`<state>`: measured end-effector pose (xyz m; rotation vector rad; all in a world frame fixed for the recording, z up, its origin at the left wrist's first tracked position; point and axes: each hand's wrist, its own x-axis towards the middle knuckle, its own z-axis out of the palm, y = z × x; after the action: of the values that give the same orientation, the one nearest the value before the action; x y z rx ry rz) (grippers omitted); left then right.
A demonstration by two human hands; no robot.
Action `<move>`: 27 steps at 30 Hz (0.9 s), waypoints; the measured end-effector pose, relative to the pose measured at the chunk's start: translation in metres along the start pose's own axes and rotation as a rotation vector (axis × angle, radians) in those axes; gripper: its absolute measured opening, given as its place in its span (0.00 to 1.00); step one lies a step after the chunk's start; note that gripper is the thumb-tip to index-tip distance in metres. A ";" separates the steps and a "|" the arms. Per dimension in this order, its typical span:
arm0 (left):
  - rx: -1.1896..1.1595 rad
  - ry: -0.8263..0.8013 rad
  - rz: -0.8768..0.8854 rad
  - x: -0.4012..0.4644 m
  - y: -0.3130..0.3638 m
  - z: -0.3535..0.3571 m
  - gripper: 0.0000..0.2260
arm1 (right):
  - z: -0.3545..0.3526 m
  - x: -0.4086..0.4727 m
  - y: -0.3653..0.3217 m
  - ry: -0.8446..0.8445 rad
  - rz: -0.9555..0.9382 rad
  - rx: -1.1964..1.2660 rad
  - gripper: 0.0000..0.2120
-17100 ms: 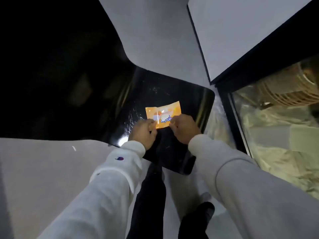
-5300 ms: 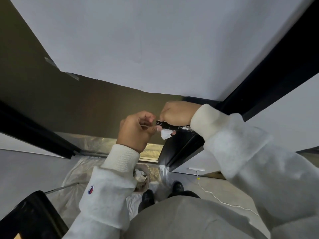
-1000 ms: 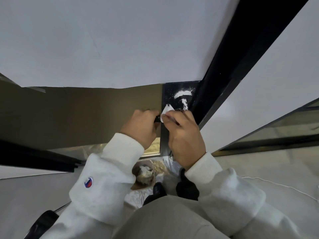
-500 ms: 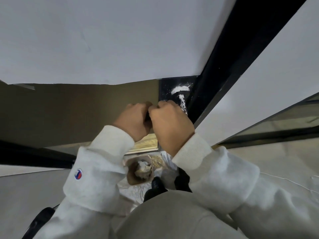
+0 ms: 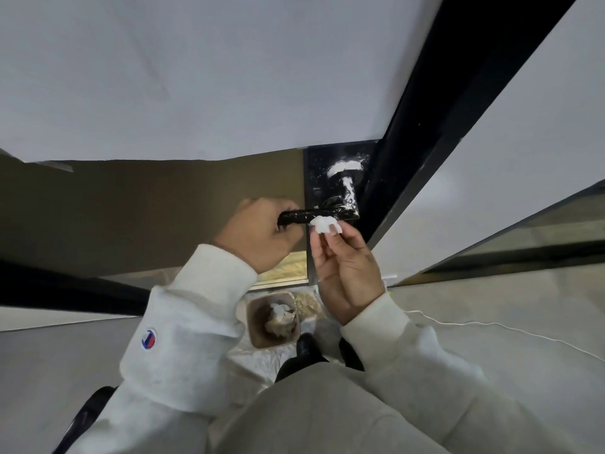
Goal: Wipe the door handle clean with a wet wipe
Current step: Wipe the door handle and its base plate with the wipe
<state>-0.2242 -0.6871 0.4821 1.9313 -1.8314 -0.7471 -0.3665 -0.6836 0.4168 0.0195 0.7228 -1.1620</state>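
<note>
While I watch through the head camera, a pale wall [image 5: 196, 77] fills the upper frame above a brown door panel [image 5: 137, 204], with a black door frame [image 5: 458, 103] running diagonally at right. On the grey floor [image 5: 491, 306] below, a thin white cable [image 5: 491, 326] trails off to the right, and clear plastic sheeting [image 5: 255, 358] lies crumpled by a tan bin [image 5: 253, 326] with pale scraps inside; a dark shoe [image 5: 306, 345] stands just beside the bin.

Both arms wear light grey sweatshirt sleeves [image 5: 183, 339]. On the black lock plate [image 5: 317, 172], smeared with white residue, the black door handle [image 5: 314, 216] juts leftward. I see the left hand [image 5: 262, 234] closed around the handle's free end, its fingers curled under the lever. The right hand [image 5: 343, 270] is raised just below and to the right of it, palm facing the camera, thumb and fingertips pinching a small bunched white wet wipe [image 5: 324, 224]. The wipe sits against the underside of the lever near its middle; I cannot tell whether it presses on the metal or only overlaps it from this angle. The two hands are close but apart, separated by a short stretch of bare handle.
</note>
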 end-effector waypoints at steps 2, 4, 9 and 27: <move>-0.003 0.020 0.004 0.000 0.000 0.001 0.08 | 0.003 0.004 0.003 -0.002 0.077 0.102 0.07; -0.003 0.033 0.010 0.000 0.000 0.001 0.08 | 0.010 0.013 0.007 -0.013 0.116 0.084 0.11; 0.012 0.035 0.008 -0.001 0.003 0.002 0.08 | 0.012 0.017 0.007 -0.070 0.143 0.043 0.13; -0.028 -0.021 -0.043 -0.001 0.002 0.002 0.10 | 0.013 -0.005 -0.033 0.149 -0.086 -0.139 0.08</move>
<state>-0.2273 -0.6857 0.4816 1.9581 -1.7873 -0.8054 -0.3883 -0.6981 0.4407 -0.0424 0.9433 -1.1981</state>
